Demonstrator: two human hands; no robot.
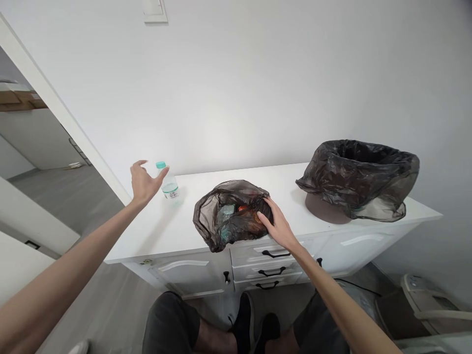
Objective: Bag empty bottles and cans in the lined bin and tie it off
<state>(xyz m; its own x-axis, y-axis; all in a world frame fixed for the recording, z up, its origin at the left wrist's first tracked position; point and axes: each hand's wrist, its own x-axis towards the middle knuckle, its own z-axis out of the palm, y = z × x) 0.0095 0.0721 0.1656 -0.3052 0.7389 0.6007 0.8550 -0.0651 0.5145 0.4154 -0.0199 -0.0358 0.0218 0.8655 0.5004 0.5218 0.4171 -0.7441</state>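
A small clear plastic bottle (168, 183) with a teal cap stands near the back left of the white cabinet top (287, 184). My left hand (143, 182) is open beside it, fingers spread, thumb close to the cap, not gripping. A filled dark translucent rubbish bag (226, 214) lies at the front edge of the cabinet. My right hand (276, 221) rests on the bag's right side with fingers laid flat against the plastic.
A brown bin lined with a dark bag (359, 177) sits at the right end of the cabinet top. Drawers with black handles (272, 270) are below. A doorway opens at left (47, 162). A white appliance (431, 300) stands on the floor at right.
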